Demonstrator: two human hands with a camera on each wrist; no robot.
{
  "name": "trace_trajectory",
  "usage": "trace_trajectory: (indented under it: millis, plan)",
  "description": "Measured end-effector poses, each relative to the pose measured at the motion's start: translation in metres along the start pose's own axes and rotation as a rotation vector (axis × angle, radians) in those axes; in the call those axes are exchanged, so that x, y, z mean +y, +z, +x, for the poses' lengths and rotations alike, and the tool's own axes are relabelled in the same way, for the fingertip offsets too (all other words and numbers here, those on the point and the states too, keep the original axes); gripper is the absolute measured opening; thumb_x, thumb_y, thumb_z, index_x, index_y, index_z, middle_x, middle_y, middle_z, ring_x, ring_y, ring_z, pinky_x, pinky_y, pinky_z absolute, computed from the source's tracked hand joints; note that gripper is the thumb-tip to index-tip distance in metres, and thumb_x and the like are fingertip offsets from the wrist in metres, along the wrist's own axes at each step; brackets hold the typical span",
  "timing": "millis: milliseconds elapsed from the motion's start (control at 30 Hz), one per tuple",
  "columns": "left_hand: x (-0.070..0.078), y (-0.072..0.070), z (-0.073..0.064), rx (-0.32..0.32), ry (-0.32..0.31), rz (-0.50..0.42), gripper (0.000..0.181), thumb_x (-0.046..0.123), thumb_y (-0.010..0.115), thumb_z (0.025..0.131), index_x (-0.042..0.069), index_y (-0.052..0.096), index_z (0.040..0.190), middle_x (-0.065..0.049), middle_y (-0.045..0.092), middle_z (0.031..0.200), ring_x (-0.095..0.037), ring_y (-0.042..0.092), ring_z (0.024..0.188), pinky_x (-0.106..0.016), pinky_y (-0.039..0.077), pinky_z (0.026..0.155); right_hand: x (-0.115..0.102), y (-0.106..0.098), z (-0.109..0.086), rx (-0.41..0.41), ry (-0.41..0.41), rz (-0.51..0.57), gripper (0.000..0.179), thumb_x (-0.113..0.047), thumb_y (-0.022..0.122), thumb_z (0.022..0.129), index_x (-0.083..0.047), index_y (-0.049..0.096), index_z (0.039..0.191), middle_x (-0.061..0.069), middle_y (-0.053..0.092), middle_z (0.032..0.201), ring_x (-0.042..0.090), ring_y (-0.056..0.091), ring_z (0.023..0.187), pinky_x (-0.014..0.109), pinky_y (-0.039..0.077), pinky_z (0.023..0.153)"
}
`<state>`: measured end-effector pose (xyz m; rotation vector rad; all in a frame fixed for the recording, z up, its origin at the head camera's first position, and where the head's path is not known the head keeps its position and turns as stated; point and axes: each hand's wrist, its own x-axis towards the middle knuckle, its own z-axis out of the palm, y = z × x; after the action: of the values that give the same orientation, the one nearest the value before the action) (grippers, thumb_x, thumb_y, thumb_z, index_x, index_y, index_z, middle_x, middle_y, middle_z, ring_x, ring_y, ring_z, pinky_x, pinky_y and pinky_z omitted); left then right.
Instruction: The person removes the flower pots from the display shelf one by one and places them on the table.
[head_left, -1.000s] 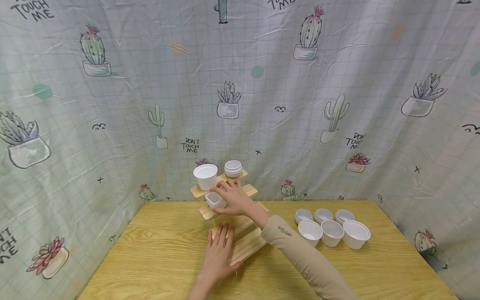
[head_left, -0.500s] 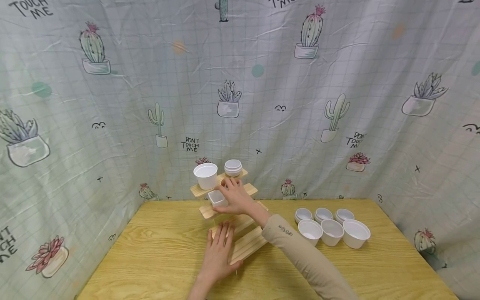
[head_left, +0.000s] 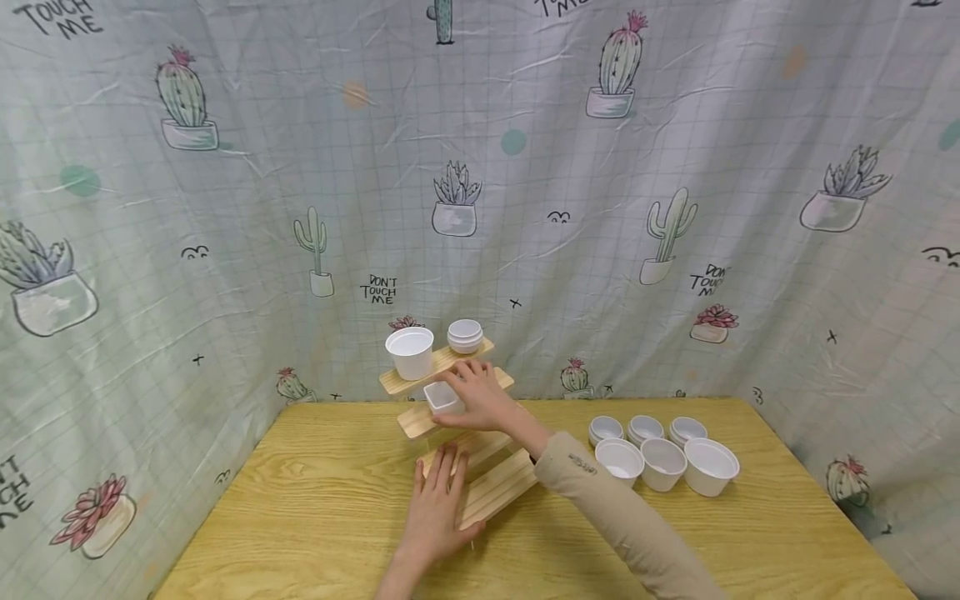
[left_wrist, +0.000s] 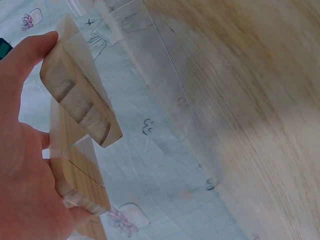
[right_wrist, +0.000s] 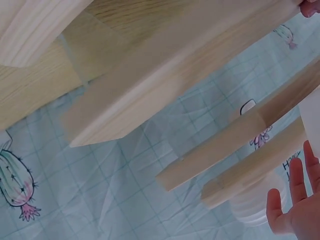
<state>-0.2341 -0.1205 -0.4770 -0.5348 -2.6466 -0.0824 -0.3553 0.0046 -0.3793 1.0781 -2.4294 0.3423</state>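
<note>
One square cup (head_left: pixel 443 407) in right hand (head_left: pixel 482 398), bare shelf end (head_left: pixel 414 422) leftward

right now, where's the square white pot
In the head view, slightly left of centre: the right hand grips the square white pot at the second-highest wooden shelf, just below the top shelf.

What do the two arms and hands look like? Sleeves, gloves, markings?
Left hand and right hand: human, no gloves. Right arm: long beige sleeve with small dark lettering near the cuff, too small to read. Left forearm: no sleeve on the part in view, no markings seen.
</note>
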Motion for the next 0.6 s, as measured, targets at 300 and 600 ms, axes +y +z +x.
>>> trace_trajectory:
  millis: [300,600]
  plan:
    - [0.000,-0.001,0.000,-0.017,-0.005,0.000,0.097,0.058,0.067,0.066,0.004,0.032,0.139,-0.017,0.028,0.146,-0.033,0.027,0.134,-0.057,0.022,0.107,0.008,-0.007,-0.015,0.017,-0.011,-0.019,0.058,-0.052,0.063,0.076,-0.018,0.052,0.121,0.003,0.052,0.115,0.022,0.044,0.105,0.046,0.034,0.088]
    - [0.001,-0.003,0.001,-0.053,-0.019,-0.031,0.097,0.057,0.067,0.067,0.005,0.030,0.140,-0.017,0.026,0.147,-0.033,0.023,0.136,-0.056,0.019,0.107,0.018,-0.016,-0.032,0.040,-0.004,0.000,0.058,-0.049,0.065,0.074,-0.017,0.052,0.120,0.004,0.052,0.113,0.022,0.042,0.101,0.042,0.034,0.081]
